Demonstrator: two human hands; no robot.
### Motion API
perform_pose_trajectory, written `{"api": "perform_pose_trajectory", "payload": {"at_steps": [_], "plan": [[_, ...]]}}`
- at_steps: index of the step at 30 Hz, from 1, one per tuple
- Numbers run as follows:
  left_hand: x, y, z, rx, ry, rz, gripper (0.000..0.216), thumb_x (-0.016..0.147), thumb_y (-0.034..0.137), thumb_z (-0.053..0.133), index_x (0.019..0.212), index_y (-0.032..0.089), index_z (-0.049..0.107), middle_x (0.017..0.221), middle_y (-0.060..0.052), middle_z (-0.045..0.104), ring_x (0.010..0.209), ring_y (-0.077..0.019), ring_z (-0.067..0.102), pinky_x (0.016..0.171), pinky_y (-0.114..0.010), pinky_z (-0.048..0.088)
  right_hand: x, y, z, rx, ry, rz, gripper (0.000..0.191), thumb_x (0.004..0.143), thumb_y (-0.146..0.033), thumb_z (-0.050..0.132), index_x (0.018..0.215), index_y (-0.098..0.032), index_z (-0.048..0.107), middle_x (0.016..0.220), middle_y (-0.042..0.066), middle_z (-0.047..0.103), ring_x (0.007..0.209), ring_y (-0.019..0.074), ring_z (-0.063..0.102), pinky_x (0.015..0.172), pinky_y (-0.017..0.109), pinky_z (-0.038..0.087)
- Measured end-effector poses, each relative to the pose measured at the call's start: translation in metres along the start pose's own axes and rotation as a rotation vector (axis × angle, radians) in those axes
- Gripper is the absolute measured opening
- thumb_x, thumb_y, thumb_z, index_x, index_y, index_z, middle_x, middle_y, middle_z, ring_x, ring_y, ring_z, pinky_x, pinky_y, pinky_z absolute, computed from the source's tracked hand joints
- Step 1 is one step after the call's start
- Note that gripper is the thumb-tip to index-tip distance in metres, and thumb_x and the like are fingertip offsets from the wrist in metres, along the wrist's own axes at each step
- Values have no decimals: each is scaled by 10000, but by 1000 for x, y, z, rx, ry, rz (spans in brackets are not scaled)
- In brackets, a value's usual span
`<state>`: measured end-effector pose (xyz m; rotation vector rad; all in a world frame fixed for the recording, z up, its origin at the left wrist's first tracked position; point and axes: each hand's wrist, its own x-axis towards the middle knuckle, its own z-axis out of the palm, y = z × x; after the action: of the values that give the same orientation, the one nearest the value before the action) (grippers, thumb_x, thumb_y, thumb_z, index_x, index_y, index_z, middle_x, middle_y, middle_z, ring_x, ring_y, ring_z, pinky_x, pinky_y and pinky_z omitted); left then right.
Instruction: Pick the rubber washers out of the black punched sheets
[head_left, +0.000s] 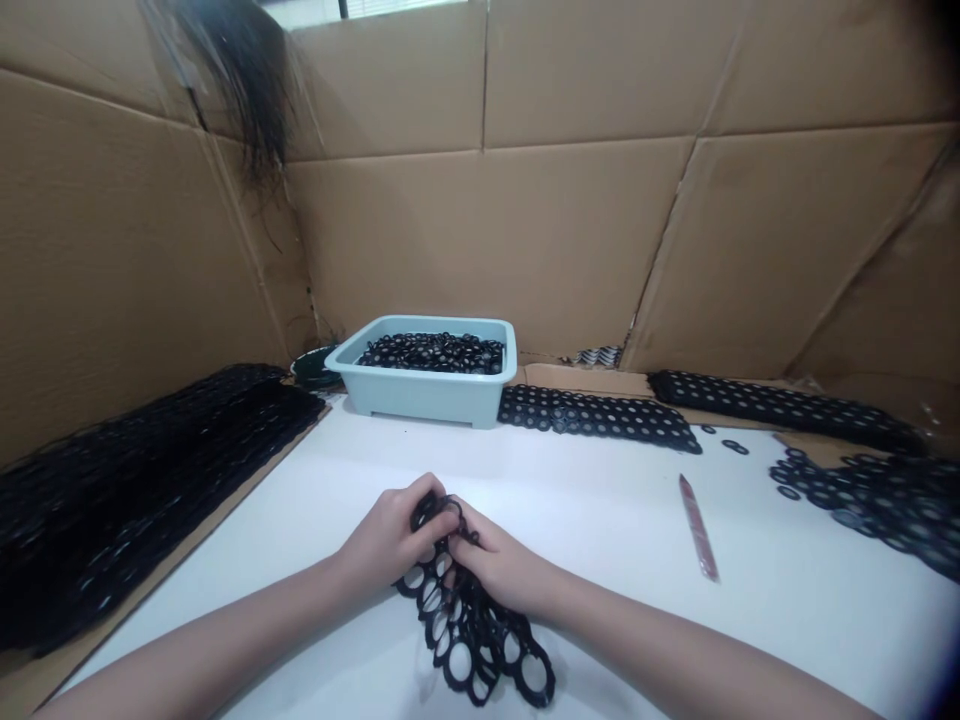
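Between my hands hangs a black perforated rubber sheet (460, 655), made of joined rings and bunched up, its lower end spreading over the white table (592, 530). My left hand (401, 530) is closed on its upper end, thumb and fingers pinching the rings. Close against it, my right hand (499, 560) also grips the sheet near the top, thumb pressed on it. Some fingertips are hidden behind the black material. To the right lies a slim reddish tool (699, 528) with a dark pointed tip, seemingly wrapped in clear plastic.
A pale blue tub (420, 395) of loose black rings stands at the back. Ringed sheets (600, 415) lie right of it, with more rings (870, 500) at far right. A dark stack (150, 480) fills the left side. Cardboard walls (570, 230) enclose the table.
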<state>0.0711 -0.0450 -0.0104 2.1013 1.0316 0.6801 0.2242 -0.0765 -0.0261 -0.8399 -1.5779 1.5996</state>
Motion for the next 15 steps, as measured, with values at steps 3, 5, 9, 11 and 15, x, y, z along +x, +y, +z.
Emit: {"api": "perform_pose_trajectory", "payload": {"at_steps": [3,5,9,11,15], "plan": [[4,-3,2,-242,-37,-130,299,788,469,388,740,178,437,557,51,457,442,-80,431,432,-195,305,0,1,-1,9,-14,-20,320,842,-280,367,1155,-226,407,862,16,525,654,100,488,685,280,433],[7,-7,1,-388,-62,-215,338,789,499,353,698,178,404,550,53,433,404,-76,425,379,-184,258,1,1,-1,10,-19,-45,321,840,-287,374,1153,-229,418,904,25,537,670,101,489,693,280,433],[11,-11,-8,-319,41,-208,337,778,484,388,663,169,423,541,51,430,436,-85,441,396,-188,277,4,3,-4,69,-23,8,297,824,-308,405,1104,-227,463,903,26,561,663,103,491,672,280,440],[14,-11,-13,-226,167,-176,336,779,465,394,653,160,458,555,39,453,497,-94,444,449,-195,326,7,5,-5,161,-30,58,313,811,-329,421,1108,-238,449,909,24,564,625,100,482,615,286,454],[21,-12,-14,-253,264,-231,355,776,478,386,671,154,483,554,32,469,490,-93,421,444,-196,331,15,8,-6,304,-28,85,298,796,-335,434,1080,-245,448,937,25,555,592,90,473,544,283,463]]}}
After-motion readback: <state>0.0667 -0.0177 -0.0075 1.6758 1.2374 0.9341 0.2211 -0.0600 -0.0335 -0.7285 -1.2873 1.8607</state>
